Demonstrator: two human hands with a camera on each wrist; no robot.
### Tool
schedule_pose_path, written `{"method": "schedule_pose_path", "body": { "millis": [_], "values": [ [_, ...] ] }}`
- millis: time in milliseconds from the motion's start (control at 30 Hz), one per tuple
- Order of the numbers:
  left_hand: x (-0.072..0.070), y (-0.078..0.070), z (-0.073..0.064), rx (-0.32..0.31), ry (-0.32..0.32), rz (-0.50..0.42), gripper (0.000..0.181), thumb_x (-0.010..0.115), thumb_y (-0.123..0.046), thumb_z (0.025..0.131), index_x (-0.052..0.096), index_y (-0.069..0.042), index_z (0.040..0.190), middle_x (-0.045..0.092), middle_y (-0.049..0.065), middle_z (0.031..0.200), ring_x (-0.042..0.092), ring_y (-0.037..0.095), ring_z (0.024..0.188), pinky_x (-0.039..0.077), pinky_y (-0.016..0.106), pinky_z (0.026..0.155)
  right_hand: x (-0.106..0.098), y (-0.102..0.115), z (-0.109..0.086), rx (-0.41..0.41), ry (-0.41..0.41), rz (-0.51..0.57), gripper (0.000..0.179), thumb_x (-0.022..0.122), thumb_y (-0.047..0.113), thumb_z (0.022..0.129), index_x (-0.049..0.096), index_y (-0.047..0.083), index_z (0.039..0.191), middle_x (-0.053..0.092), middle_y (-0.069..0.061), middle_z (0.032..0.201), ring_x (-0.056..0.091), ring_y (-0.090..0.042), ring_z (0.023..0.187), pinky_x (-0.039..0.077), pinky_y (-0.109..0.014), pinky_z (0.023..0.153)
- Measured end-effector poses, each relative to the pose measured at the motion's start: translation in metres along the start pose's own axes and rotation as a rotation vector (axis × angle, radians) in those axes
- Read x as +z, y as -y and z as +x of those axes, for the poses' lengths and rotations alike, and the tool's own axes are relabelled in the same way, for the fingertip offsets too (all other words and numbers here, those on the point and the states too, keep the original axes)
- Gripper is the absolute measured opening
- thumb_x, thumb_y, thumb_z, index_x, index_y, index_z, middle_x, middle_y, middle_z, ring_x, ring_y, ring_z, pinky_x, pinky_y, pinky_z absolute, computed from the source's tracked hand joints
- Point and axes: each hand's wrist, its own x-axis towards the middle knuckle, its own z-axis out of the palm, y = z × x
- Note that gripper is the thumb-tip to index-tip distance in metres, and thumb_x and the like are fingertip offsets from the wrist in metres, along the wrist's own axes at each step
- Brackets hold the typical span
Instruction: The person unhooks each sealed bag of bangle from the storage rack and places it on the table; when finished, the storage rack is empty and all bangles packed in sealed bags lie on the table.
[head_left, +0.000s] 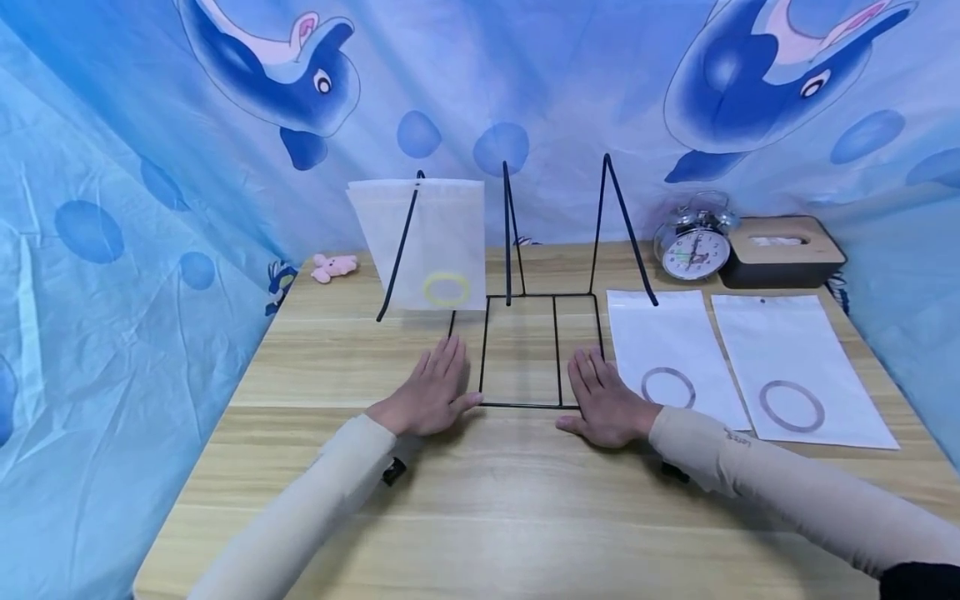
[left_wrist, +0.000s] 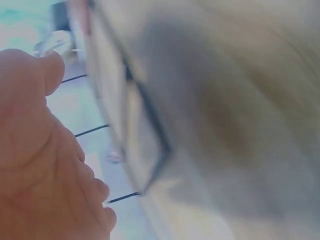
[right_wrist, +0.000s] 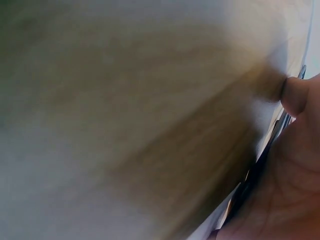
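Note:
A black wire rack [head_left: 557, 350] stands mid-table, with a rectangular base and several slanted prongs. White flat bags or sheets [head_left: 450, 225] with a yellow ring outline hang on its left prong; how many overlap I cannot tell. My left hand [head_left: 435, 392] lies palm down over the base's front left corner, its fingers straight and pointing away. Mirroring it, my right hand [head_left: 606, 402] lies over the front right corner, also with straight fingers. The left wrist view shows the left palm [left_wrist: 40, 150] beside the blurred base. Neither hand grips anything.
Two white flat bags with grey rings, one nearer [head_left: 626, 342] and one farther right [head_left: 787, 350], lie right of the rack. Behind them stand an alarm clock [head_left: 696, 254] and a tissue box [head_left: 783, 271]. A pink toy [head_left: 334, 267] lies back left, before a blue curtain [head_left: 585, 92].

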Motion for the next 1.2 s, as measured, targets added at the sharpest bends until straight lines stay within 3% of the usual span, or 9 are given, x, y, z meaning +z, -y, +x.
{"method": "schedule_pose_path", "body": {
  "millis": [100, 167, 300, 400, 500, 600, 700, 833, 1200],
  "values": [
    [-0.023, -0.006, -0.01, 0.053, -0.108, -0.11, 0.083, 0.047, -0.041, 0.107, -0.001, 0.004, 0.158, -0.007, 0.02, 0.165, -0.001, 0.034, 0.152, 0.006, 0.053, 0.119, -0.009, 0.002, -0.004, -0.006, -0.013, 0.002, 0.091, 0.048, 0.048, 0.104, 0.01, -0.018, 0.152, -0.002, -0.038, 0.159, -0.008, -0.055, 0.145, 0.007, -0.063, 0.115],
    [-0.039, -0.005, -0.015, 0.068, -0.221, -0.161, 0.078, 0.049, -0.039, 0.107, 0.008, 0.001, 0.16, 0.009, 0.019, 0.165, 0.015, 0.034, 0.151, 0.016, 0.052, 0.118, -0.013, 0.002, -0.005, -0.014, -0.031, 0.011, 0.09, 0.05, 0.047, 0.103, 0.012, -0.019, 0.151, 0.0, -0.04, 0.158, -0.006, -0.056, 0.145, 0.006, -0.064, 0.115],
    [-0.067, 0.002, -0.015, 0.061, -0.613, -0.227, 0.043, 0.057, -0.026, 0.104, 0.054, -0.001, 0.139, 0.063, 0.018, 0.128, 0.06, 0.034, 0.115, 0.046, 0.05, 0.095, -0.01, -0.004, -0.005, -0.006, -0.04, -0.004, 0.091, 0.048, 0.049, 0.104, 0.01, -0.018, 0.152, -0.002, -0.038, 0.159, -0.007, -0.053, 0.145, 0.006, -0.063, 0.115],
    [-0.087, 0.014, -0.006, 0.024, -0.912, -0.298, 0.023, 0.061, -0.015, 0.1, 0.065, 0.002, 0.115, 0.067, 0.015, 0.1, 0.062, 0.03, 0.091, 0.049, 0.044, 0.083, -0.003, -0.008, -0.004, 0.007, -0.041, -0.016, 0.093, 0.047, 0.052, 0.103, 0.008, -0.016, 0.153, -0.003, -0.035, 0.16, -0.008, -0.052, 0.146, 0.008, -0.063, 0.115],
    [-0.106, 0.027, 0.005, -0.069, -1.07, -0.431, 0.023, 0.058, -0.016, 0.101, 0.062, 0.002, 0.115, 0.062, 0.011, 0.103, 0.057, 0.024, 0.095, 0.046, 0.036, 0.089, 0.004, -0.01, -0.004, 0.005, -0.049, -0.015, 0.093, 0.047, 0.052, 0.103, 0.008, -0.015, 0.154, -0.004, -0.035, 0.161, -0.008, -0.052, 0.146, 0.009, -0.064, 0.115],
    [-0.119, 0.041, 0.012, -0.157, -1.134, -0.538, 0.029, 0.054, -0.023, 0.104, 0.056, -0.001, 0.122, 0.056, 0.009, 0.111, 0.052, 0.019, 0.101, 0.043, 0.03, 0.091, 0.009, -0.009, -0.002, -0.014, -0.058, -0.013, 0.094, 0.047, 0.053, 0.103, 0.009, -0.016, 0.153, -0.003, -0.036, 0.16, -0.007, -0.052, 0.146, 0.009, -0.063, 0.115],
    [-0.126, 0.049, 0.016, -0.22, -1.143, -0.592, 0.034, 0.05, -0.03, 0.106, 0.051, -0.004, 0.128, 0.052, 0.008, 0.121, 0.05, 0.017, 0.109, 0.04, 0.027, 0.093, 0.011, -0.007, 0.001, -0.03, -0.062, -0.024, 0.095, 0.047, 0.054, 0.103, 0.01, -0.017, 0.153, -0.001, -0.037, 0.16, -0.006, -0.053, 0.146, 0.008, -0.063, 0.115],
    [-0.131, 0.052, 0.023, -0.246, -1.114, -0.611, 0.039, 0.047, -0.035, 0.107, 0.048, -0.006, 0.133, 0.05, 0.008, 0.128, 0.049, 0.017, 0.114, 0.041, 0.027, 0.095, 0.01, -0.005, 0.001, -0.01, -0.045, -0.036, 0.094, 0.046, 0.053, 0.103, 0.009, -0.016, 0.153, -0.002, -0.036, 0.16, -0.007, -0.053, 0.146, 0.009, -0.063, 0.115],
    [-0.144, 0.048, 0.029, -0.251, -1.108, -0.622, 0.036, 0.047, -0.04, 0.107, 0.053, -0.007, 0.121, 0.054, 0.004, 0.113, 0.05, 0.014, 0.104, 0.043, 0.029, 0.087, 0.003, 0.0, 0.003, 0.023, 0.017, -0.012, 0.094, 0.045, 0.055, 0.103, 0.007, -0.014, 0.154, -0.005, -0.035, 0.161, -0.009, -0.052, 0.146, 0.007, -0.064, 0.115]
  ]
}}
